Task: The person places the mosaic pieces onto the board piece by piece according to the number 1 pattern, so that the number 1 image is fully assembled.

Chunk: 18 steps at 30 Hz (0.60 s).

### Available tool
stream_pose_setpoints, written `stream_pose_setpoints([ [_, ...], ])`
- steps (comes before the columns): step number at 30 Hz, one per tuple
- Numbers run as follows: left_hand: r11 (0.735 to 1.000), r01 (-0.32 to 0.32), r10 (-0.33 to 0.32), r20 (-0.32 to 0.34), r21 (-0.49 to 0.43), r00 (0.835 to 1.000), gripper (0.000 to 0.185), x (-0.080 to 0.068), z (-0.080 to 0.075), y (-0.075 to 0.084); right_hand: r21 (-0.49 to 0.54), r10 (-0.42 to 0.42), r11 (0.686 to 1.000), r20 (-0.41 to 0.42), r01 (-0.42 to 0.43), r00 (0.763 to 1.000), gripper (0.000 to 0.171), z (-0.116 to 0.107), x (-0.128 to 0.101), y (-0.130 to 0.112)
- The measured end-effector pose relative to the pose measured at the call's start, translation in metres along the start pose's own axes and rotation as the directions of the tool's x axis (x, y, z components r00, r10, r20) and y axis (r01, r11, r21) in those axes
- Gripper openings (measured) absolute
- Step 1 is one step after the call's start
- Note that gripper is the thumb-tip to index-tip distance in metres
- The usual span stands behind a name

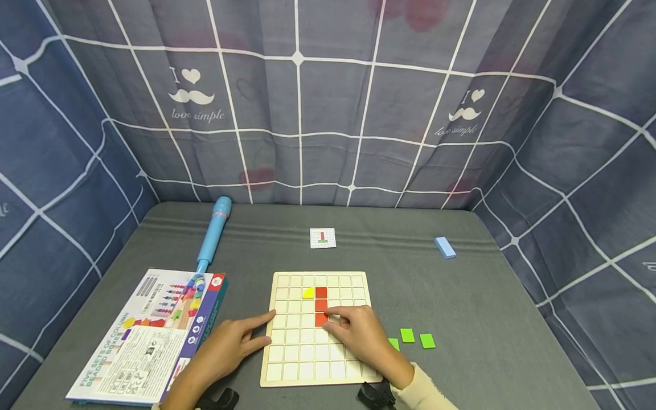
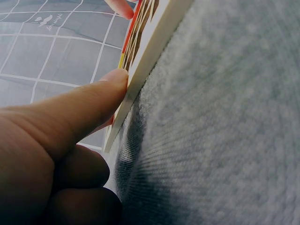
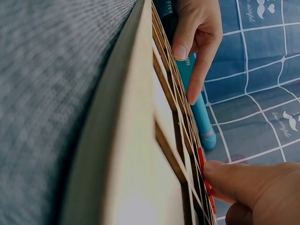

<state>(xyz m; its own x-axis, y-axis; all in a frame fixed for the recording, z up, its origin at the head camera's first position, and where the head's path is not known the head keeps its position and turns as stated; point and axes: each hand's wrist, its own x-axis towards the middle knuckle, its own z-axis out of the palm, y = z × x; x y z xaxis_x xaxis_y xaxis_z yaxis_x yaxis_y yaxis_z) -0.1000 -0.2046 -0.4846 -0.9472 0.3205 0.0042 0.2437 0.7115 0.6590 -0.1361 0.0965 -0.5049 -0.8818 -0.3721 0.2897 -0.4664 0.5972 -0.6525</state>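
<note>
A pale wooden grid board (image 1: 290, 354) lies on the table. In one column sit three red square tiles, the lowest red tile (image 1: 320, 319) at the fingertips of my right hand (image 1: 361, 333). Its thumb and index finger pinch that tile's right side; the right wrist view shows the thumb against red (image 3: 201, 157). Left of the top red tile lies a yellow piece (image 1: 308, 292) with a cut corner. My left hand (image 1: 230, 347) touches the board's left edge with thumb and index finger. In the left wrist view, a digit (image 2: 101, 96) presses the board's side (image 2: 140, 75).
Green square tiles (image 1: 407, 335) lie right of the board, one partly behind the right hand. A pattern card (image 1: 323, 238) lies beyond the board, a light blue block (image 1: 445, 247) at far right. Left are a box (image 1: 138, 336) and a blue microphone-shaped object (image 1: 214, 230).
</note>
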Motion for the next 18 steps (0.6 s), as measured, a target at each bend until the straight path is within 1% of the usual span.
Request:
stream_pose_setpoints([
  [12,1.0,0.008,-0.008,0.002,0.005,1.0,0.051,0.0007,0.0002,0.0005,-0.006,0.001,1.0,-0.013,-0.001,1.0,0.017,0.0003,-0.0004,0.0],
  [18,1.0,0.02,-0.02,0.012,0.006,1.0,0.052,0.0013,-0.0005,0.0009,0.01,-0.006,1.0,-0.036,0.006,0.999,0.013,0.0,-0.0009,0.0009],
])
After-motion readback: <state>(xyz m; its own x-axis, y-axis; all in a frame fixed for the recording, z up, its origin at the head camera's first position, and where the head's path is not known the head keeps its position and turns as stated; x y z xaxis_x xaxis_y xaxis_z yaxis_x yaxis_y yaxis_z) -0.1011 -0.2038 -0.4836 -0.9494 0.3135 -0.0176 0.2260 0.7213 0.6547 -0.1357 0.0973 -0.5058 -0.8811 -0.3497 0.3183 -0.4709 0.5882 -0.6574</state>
